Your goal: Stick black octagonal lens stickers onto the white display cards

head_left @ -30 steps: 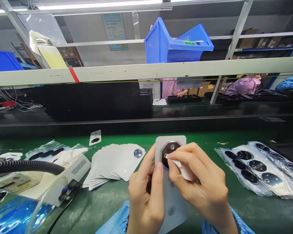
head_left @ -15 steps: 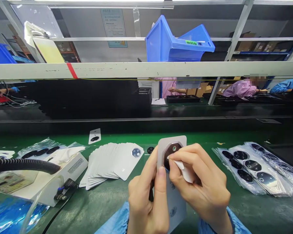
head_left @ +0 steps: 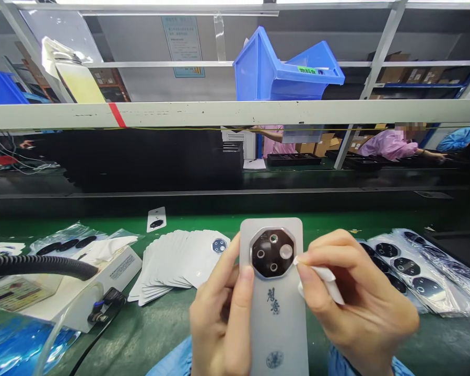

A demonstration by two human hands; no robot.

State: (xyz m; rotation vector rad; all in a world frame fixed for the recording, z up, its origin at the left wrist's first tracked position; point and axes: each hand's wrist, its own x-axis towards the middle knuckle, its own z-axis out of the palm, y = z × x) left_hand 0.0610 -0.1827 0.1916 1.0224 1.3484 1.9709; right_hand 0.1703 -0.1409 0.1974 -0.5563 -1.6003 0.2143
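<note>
At a green worktop (head_left: 164, 339), we are holding a pale panel (head_left: 285, 324) upright before us, its left edge pinched between the thumb and fingers of our left hand (head_left: 223, 313). Our right hand (head_left: 360, 297) is pinching a folded white wipe (head_left: 331, 284) between thumb and forefinger, and its tip is sitting at the panel's right edge, just beside the dark eight-sided camera window (head_left: 273, 253). The panel's lower end is running out of view below.

Around us, the bench is crowding in. To the left, white pieces (head_left: 168, 261) are lying fanned, our left fingers hiding their near corner, with a small card (head_left: 156, 219) lying behind them. Farther left, a ribbed black hose (head_left: 39, 266) is crossing in front of a white box (head_left: 117, 271), while shiny blue film (head_left: 19, 347) is filling the near corner. To the right, clear-wrapped panels (head_left: 419, 271) are lying overlapped, partly blocked by our right hand.

Overhead, a pale beam (head_left: 219, 114) is cutting across our view; a blue bin (head_left: 290, 78) and a yellowish bottle (head_left: 80, 81) are showing above it. Beyond, a co-worker in pink (head_left: 389, 143) is reaching over dark trays.
</note>
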